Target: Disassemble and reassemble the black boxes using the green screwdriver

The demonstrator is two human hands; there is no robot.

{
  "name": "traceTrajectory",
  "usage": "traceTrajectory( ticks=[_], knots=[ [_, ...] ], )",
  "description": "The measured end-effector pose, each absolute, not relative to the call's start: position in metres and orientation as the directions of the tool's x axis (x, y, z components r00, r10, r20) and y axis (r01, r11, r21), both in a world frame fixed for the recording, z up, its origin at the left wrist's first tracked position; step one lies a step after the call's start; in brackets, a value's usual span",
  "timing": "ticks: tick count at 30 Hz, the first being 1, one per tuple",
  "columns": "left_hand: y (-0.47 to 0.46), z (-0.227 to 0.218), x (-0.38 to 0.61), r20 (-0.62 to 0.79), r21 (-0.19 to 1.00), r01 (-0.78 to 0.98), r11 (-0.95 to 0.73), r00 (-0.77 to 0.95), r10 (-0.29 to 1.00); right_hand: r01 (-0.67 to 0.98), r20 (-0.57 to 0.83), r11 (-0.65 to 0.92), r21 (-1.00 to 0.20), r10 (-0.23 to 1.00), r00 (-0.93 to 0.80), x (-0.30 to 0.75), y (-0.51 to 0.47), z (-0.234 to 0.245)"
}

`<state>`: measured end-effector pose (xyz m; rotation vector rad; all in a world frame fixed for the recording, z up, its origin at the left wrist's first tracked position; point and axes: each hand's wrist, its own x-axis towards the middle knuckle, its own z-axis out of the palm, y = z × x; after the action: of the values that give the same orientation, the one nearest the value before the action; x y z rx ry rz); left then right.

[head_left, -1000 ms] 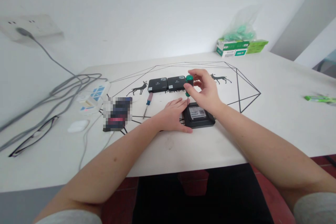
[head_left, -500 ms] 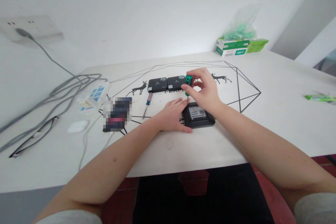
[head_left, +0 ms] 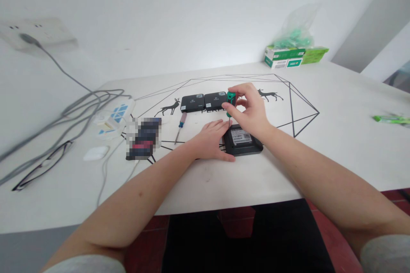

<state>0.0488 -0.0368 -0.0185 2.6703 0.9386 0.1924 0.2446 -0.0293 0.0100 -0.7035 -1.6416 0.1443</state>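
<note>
A black box-shaped device lies label side up on the white table. My left hand rests at its left edge, fingers stretched out and thumb along the near side. In my right hand the green handle of a screwdriver is gripped between thumb and fingers. The screwdriver stands upright, its shaft pointing down at the device's far left corner, where the tip is hard to make out. Behind, two similar black boxes, a left one and a right one, sit side by side. My right fingers partly cover the right one.
A second screwdriver lies left of my hands. Further left are a blurred-out phone, a white case, glasses, a power strip and grey cables. Green-and-white boxes under a plastic bag stand at the back right.
Both hands, the screwdriver and the device keep nearly the same positions. The whole view has shifted very slightly.
</note>
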Motion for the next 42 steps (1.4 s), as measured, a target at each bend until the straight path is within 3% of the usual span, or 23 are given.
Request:
traceTrajectory(
  ticks=[6, 13, 21, 28, 36, 42],
  knots=[
    [-0.036, -0.019, 0.05, 0.005, 0.298, 0.601, -0.742, 0.776, 0.631, 0.254, 0.81, 0.793, -0.555, 0.584, -0.053, 0.244, -0.03, 0.005],
    [-0.03, -0.019, 0.049, -0.011, 0.301, 0.581, -0.756, 0.795, 0.607, 0.337, 0.841, 0.801, -0.495, 0.539, -0.047, 0.242, -0.029, 0.012],
    [-0.033, -0.013, 0.054, -0.033, 0.325, 0.592, -0.737, 0.786, 0.617, 0.217, 0.834, 0.821, -0.529, 0.55, -0.047, 0.239, -0.03, 0.004],
    [-0.034, -0.008, 0.055, -0.028, 0.349, 0.599, -0.721, 0.776, 0.63, 0.415, 0.883, 0.804, -0.425, 0.469, -0.003, 0.241, -0.031, 0.012],
    [-0.034, -0.01, 0.054, -0.028, 0.356, 0.602, -0.715, 0.771, 0.636, 0.299, 0.862, 0.823, -0.482, 0.507, -0.006, 0.241, -0.035, 0.007],
    [-0.034, -0.01, 0.054, 0.006, 0.355, 0.577, -0.736, 0.785, 0.619, 0.424, 0.88, 0.801, -0.422, 0.474, -0.02, 0.238, -0.032, 0.004]
  ],
)
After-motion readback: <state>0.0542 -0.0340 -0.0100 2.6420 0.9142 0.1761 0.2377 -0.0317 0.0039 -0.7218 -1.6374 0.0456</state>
